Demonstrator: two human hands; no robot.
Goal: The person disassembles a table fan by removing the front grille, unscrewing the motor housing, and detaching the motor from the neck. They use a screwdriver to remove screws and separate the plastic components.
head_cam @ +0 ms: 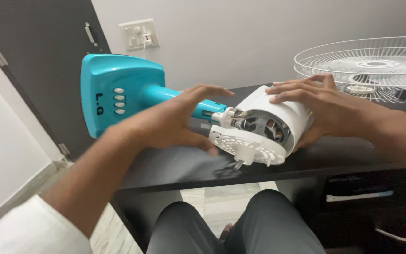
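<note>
My right hand [325, 106] grips white motor housing [271, 120]; left hand [170, 123] open, hovering at teal neck [175, 96]. Risk: fan rolling off bench [334, 155] edge.

Glossy teal plastic fan base [118, 91], smooth white plastic motor housing [278, 106], glossy black table [334, 153].
</note>
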